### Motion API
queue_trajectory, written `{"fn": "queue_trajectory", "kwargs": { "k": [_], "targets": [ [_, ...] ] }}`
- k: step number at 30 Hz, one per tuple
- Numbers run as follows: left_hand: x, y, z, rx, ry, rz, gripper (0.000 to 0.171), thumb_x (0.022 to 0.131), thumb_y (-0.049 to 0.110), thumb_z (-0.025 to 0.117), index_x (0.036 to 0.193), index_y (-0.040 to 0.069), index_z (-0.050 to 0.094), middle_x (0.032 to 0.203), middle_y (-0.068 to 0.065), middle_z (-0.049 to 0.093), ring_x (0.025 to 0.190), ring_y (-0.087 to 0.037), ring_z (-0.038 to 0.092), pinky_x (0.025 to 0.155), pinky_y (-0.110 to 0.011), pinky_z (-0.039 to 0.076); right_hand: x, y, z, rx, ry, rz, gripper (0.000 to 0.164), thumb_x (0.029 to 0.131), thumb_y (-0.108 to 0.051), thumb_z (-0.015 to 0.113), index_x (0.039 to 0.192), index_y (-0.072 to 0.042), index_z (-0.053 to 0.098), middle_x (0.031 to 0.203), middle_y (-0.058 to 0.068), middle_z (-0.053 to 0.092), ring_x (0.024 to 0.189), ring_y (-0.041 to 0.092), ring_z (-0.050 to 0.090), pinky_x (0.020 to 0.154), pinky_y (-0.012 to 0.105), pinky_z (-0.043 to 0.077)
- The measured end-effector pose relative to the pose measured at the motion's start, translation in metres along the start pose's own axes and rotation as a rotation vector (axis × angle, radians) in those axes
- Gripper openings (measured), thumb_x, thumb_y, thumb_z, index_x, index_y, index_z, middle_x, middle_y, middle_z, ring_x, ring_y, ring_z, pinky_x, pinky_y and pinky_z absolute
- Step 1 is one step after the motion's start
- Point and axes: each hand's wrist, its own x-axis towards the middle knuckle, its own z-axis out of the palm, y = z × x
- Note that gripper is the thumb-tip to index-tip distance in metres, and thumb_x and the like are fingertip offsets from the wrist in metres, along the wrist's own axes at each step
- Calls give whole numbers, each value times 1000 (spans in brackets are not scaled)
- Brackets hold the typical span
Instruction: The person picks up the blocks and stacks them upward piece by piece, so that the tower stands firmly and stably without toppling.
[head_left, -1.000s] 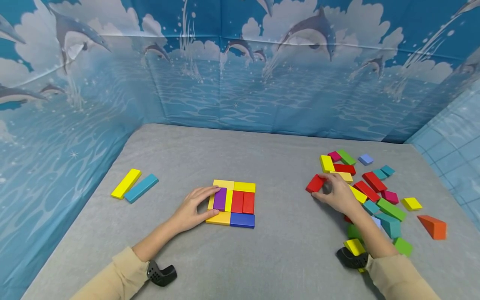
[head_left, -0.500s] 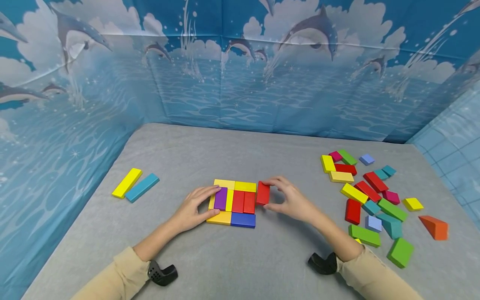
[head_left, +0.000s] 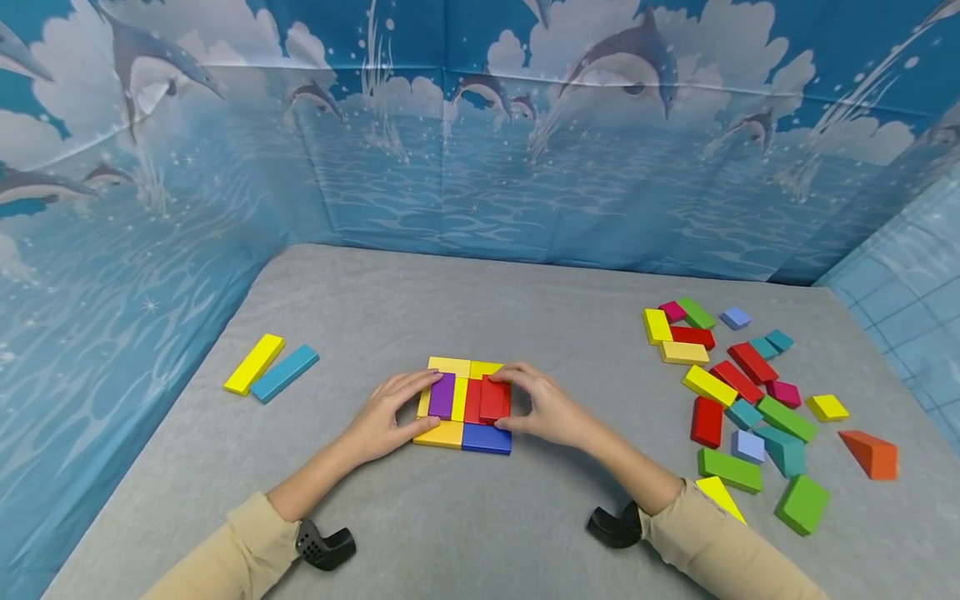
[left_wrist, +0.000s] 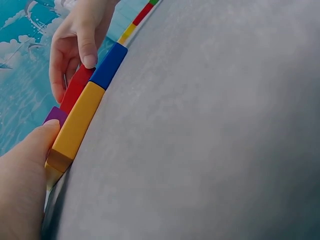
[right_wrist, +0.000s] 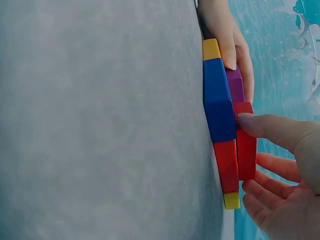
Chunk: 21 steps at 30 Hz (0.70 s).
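Note:
A flat rectangle of blocks lies on the grey cloth, with a blue block and an orange-yellow block along its near side. On top of its left part sits a purple block, which my left hand pinches by its ends between thumb and fingers. My right hand holds a red block by its ends, over the rectangle's right side. In the right wrist view this red block is at the upper level, by the purple block. The rectangle's left edge is partly hidden by my left hand.
Several loose blocks lie to the right, among them a green block, a red block and an orange wedge. On the left are a yellow block and a blue block. A dolphin-print curtain hangs behind.
My right hand has carried a red block leftward from the loose blocks to above the rectangle's right side. My left hand keeps its place at the purple block.

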Motion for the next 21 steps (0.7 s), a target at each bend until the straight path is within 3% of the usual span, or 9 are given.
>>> {"fn": "queue_trajectory", "kwargs": {
  "k": [21],
  "targets": [
    [0, -2, 2, 8, -9, -16, 58, 83, 36, 65, 135, 23, 45, 138, 1, 44, 126, -20, 37, 102, -52, 26, -3, 8, 5, -11, 2, 41, 62, 74, -25, 76, 127, -8, 49, 124, 8, 49, 113, 23, 47, 95, 43, 41]
  ]
}}
